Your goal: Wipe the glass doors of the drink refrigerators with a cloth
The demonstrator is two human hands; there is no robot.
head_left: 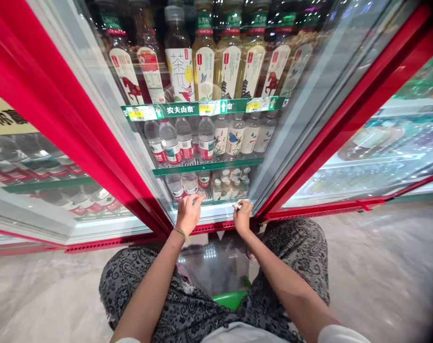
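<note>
- While I crouch at the drinks cooler, both hands are low, at the foot of its glass door.
- My left hand is open, fingers spread and resting against the glass; it holds nothing.
- My right hand is narrowed to a pinch, with the fingertips closed on a small white tab. I can't tell whether the tab is loose or fixed to the door.
- The tab sits at the door's lower edge, near the bottom shelf and just right of the middle.
- Neither hand has a bottle, and the door looks shut, though the glass makes that hard to judge.
- Behind it, tea bottles fill the top shelf, water bottles stand below, and small white bottles sit lowest.
- My knees, in patterned trousers, are near me on either side, with a green object between them.
</note>
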